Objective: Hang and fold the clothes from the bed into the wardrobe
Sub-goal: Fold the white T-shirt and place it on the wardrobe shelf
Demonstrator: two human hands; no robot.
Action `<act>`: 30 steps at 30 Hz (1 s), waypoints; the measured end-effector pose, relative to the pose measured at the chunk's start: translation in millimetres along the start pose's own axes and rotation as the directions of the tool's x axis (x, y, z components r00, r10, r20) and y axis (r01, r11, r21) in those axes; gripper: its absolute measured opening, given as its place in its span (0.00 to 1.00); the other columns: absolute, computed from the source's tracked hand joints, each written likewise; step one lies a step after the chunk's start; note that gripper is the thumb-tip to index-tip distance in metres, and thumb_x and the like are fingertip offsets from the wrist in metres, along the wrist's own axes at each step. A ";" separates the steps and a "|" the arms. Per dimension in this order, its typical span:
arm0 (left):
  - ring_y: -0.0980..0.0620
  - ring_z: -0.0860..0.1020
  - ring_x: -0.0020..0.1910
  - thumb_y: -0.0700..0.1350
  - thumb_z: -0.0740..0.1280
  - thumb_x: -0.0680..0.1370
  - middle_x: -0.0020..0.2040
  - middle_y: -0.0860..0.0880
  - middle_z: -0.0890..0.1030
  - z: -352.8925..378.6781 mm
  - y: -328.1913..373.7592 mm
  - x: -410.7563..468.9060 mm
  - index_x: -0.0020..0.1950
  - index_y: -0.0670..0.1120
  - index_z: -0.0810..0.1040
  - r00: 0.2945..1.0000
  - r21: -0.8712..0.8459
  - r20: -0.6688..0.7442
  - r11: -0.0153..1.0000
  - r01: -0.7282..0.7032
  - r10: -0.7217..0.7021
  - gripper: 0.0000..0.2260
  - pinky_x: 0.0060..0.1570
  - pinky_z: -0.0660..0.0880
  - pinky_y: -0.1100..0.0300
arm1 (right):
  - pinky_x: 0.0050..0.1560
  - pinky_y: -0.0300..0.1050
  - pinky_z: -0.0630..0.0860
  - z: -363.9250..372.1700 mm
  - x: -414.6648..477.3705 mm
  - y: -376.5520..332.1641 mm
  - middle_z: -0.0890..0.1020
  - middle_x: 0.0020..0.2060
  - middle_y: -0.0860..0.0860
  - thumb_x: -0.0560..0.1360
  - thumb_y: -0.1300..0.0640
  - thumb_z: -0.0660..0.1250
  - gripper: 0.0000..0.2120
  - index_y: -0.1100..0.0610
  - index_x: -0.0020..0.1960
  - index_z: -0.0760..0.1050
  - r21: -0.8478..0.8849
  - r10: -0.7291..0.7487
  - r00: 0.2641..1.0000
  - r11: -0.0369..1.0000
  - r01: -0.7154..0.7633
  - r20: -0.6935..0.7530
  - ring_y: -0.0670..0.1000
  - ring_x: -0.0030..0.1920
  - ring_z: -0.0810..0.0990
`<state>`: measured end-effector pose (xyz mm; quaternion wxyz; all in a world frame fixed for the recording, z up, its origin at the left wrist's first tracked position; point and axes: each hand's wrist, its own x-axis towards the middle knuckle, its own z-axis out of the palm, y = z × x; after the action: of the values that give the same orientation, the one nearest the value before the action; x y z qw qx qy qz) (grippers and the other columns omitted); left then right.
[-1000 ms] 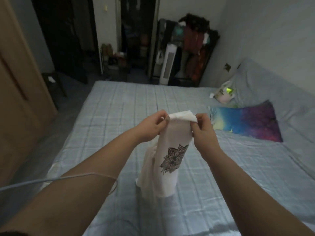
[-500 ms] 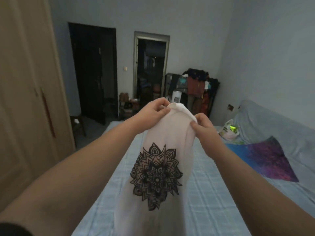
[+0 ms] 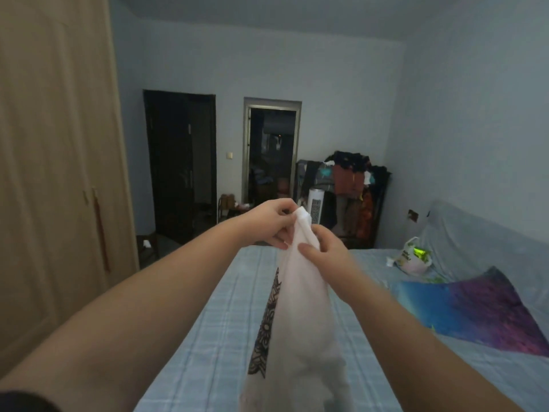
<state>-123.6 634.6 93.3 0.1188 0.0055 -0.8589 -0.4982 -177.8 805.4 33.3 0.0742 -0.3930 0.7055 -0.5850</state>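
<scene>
A white garment [image 3: 300, 316] with a black mandala print along its left side hangs in the air above the bed [image 3: 214, 331]. My left hand [image 3: 269, 223] pinches its top edge from the left. My right hand [image 3: 322, 252] grips the cloth just below and to the right of that. The garment's lower end drops out of view at the bottom. The beige wardrobe [image 3: 56, 173] stands at the left with its doors closed.
A multicoloured pillow [image 3: 472, 310] and a plastic bag [image 3: 413, 257] lie on the right of the bed. A rack piled with clothes [image 3: 347, 185] and a white tower fan [image 3: 316, 205] stand by the far wall. Two dark doorways are beyond the bed.
The garment has been lifted higher and turned, so the print now shows only edge-on. My hands have come closer together at its top. The view has tilted upward.
</scene>
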 end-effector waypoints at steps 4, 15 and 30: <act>0.42 0.84 0.52 0.41 0.65 0.81 0.50 0.43 0.85 -7.2 -8.4 3.9 0.56 0.43 0.78 0.992 -0.174 0.109 0.984 -0.041 0.061 0.06 0.51 0.82 0.50 | 0.53 0.53 0.82 -12.9 1.5 19.8 0.85 0.52 0.51 0.79 0.47 0.61 0.14 0.46 0.57 0.83 0.315 0.071 0.995 0.945 -0.090 0.073 0.54 0.55 0.84; 0.56 0.82 0.41 0.50 0.72 0.74 0.42 0.53 0.83 -28.4 -0.2 15.1 0.45 0.52 0.77 0.972 0.173 0.234 0.984 -0.049 0.008 0.05 0.41 0.77 0.66 | 0.42 0.40 0.74 2.2 54.0 72.7 0.80 0.47 0.35 0.68 0.51 0.71 0.18 0.28 0.48 0.75 -0.318 0.233 0.957 0.933 -0.170 0.171 0.44 0.52 0.80; 0.54 0.74 0.41 0.40 0.68 0.74 0.45 0.54 0.76 -84.8 -38.9 -16.0 0.43 0.60 0.69 0.993 0.525 -0.118 0.849 0.057 0.007 0.14 0.37 0.70 0.60 | 0.36 0.49 0.78 -37.6 91.9 61.7 0.79 0.34 0.45 0.77 0.37 0.63 0.13 0.44 0.41 0.69 -0.653 -0.132 0.953 0.753 -0.082 -0.272 0.48 0.35 0.79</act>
<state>-94.5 544.6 97.1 0.1556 0.0778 -0.9541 -0.2437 -290.3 775.7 22.8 -0.1848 -0.3098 0.8631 -0.3535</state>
